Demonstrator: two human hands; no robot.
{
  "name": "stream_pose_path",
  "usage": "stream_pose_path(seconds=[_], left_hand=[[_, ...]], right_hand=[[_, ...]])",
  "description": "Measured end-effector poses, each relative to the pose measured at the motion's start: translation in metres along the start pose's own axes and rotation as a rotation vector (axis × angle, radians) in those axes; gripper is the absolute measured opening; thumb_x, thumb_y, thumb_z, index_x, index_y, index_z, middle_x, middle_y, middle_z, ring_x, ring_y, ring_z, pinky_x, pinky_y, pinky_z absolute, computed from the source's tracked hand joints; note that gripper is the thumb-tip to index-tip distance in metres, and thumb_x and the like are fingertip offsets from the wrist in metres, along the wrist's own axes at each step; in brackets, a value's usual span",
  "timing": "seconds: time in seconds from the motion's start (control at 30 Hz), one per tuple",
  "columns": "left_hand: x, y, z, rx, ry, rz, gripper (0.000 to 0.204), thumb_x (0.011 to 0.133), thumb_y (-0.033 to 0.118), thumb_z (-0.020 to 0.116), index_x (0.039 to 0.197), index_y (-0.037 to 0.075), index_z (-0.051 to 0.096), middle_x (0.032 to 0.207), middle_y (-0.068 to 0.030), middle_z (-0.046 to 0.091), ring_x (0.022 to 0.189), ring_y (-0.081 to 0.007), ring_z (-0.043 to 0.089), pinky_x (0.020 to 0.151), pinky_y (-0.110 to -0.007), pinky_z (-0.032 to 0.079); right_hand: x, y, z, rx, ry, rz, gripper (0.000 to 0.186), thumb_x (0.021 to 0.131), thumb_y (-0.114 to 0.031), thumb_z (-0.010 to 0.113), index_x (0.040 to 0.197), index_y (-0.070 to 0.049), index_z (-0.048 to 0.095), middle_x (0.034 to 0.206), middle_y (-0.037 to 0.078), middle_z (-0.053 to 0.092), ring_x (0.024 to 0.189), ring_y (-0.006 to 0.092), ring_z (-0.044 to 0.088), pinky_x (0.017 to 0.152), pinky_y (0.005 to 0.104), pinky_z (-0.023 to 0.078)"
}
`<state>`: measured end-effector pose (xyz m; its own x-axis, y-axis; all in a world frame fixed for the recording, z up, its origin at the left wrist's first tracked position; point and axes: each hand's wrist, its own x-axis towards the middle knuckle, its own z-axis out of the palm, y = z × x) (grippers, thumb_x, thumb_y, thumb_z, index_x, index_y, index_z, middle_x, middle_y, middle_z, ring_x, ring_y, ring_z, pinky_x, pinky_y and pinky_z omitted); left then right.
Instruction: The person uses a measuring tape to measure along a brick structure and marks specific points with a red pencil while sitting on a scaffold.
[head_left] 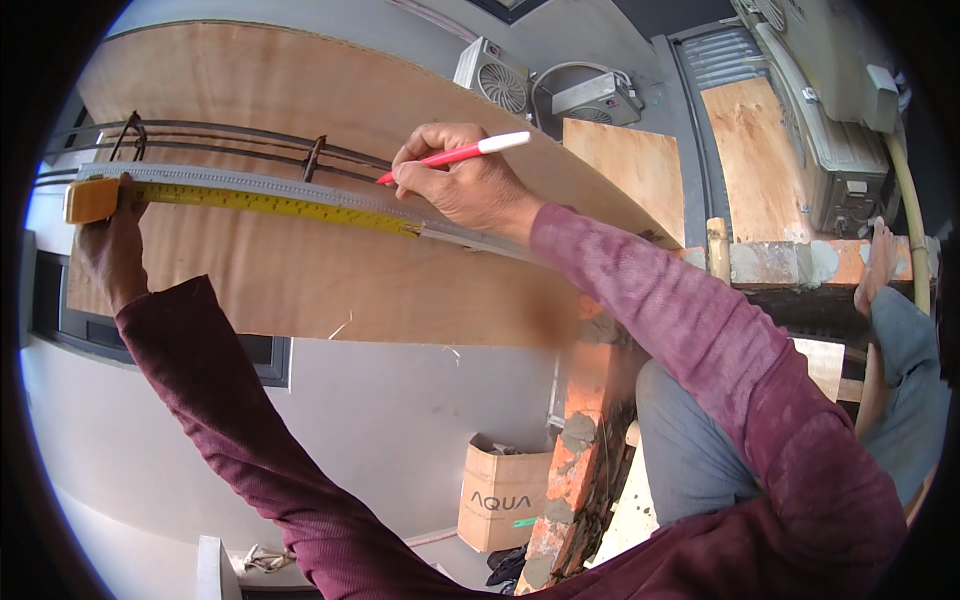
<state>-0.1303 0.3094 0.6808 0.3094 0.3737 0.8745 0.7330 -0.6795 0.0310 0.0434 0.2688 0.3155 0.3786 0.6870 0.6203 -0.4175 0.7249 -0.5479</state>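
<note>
My left hand (112,252) grips the yellow case of a tape measure (92,201) at the far left end of a long grey metal profile (250,183). The yellow blade (290,206) is pulled out along the profile towards the right and ends near its middle. In my right hand (462,185), a red pen with a white end (465,152) is pinched between thumb and fingers. Its tip points down and left at the profile's far edge; whether it touches, I cannot tell. A large plywood sheet (300,300) lies beneath.
Dark steel bars tied with stirrups (225,142) run behind the profile. Outdoor air-conditioner units (503,88) stand beyond the plywood. An unfinished brick wall (575,465) edges the work place, near my bent leg (690,440). A cardboard box (503,495) sits lower down.
</note>
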Motion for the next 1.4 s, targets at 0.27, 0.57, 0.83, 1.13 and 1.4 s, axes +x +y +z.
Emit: stream_pose_path(seconds=[0.27, 0.57, 0.83, 1.13, 1.4], left_hand=[[0.008, -0.009, -0.004, 0.050, -0.008, 0.032, 0.044, 0.086, 0.019, 0.075, 0.114, -0.009, 0.057, 0.107, -0.0144, 0.064, 0.096, -0.0190, 0.067, 0.083, -0.030, 0.060], [0.001, -0.002, -0.003, 0.016, -0.016, 0.020, 0.041, 0.085, 0.018, 0.076, 0.111, -0.008, 0.059, 0.105, -0.0142, 0.065, 0.092, -0.0184, 0.068, 0.079, -0.028, 0.060], [-0.012, 0.011, 0.004, 0.056, 0.031, 0.045, 0.039, 0.086, 0.018, 0.075, 0.113, -0.004, 0.058, 0.100, -0.0134, 0.066, 0.086, -0.0180, 0.069, 0.077, -0.028, 0.059], [-0.016, 0.015, 0.006, 0.064, 0.050, 0.092, 0.037, 0.085, 0.016, 0.075, 0.111, -0.004, 0.058, 0.098, -0.0139, 0.067, 0.084, -0.0195, 0.070, 0.073, -0.029, 0.061], [-0.014, 0.014, 0.006, 0.055, 0.057, 0.064, 0.035, 0.084, 0.014, 0.076, 0.109, -0.003, 0.058, 0.098, -0.0130, 0.067, 0.083, -0.0202, 0.070, 0.072, -0.030, 0.061]], right_hand=[[0.000, -0.001, -0.001, 0.016, -0.017, 0.017, 0.013, 0.086, -0.010, 0.061, 0.085, 0.003, 0.061, 0.080, 0.010, 0.068, 0.076, 0.0130, 0.069, 0.072, 0.0267, 0.056], [0.001, -0.002, 0.006, -0.032, 0.000, -0.002, 0.014, 0.085, -0.013, 0.065, 0.085, 0.001, 0.064, 0.079, 0.009, 0.069, 0.075, 0.0126, 0.068, 0.072, 0.0263, 0.054], [0.007, 0.002, 0.019, 0.000, 0.020, -0.070, 0.014, 0.079, -0.013, 0.067, 0.079, 0.001, 0.065, 0.072, 0.008, 0.068, 0.063, 0.0098, 0.063, 0.057, 0.0254, 0.052], [0.007, 0.008, 0.024, 0.043, 0.019, -0.046, 0.016, 0.079, -0.014, 0.068, 0.080, 0.001, 0.065, 0.072, 0.006, 0.066, 0.064, 0.0093, 0.061, 0.054, 0.0256, 0.050], [0.007, 0.005, 0.027, 0.047, 0.022, -0.031, 0.015, 0.079, -0.013, 0.069, 0.081, 0.001, 0.064, 0.074, 0.006, 0.067, 0.066, 0.0091, 0.063, 0.061, 0.0247, 0.051]])
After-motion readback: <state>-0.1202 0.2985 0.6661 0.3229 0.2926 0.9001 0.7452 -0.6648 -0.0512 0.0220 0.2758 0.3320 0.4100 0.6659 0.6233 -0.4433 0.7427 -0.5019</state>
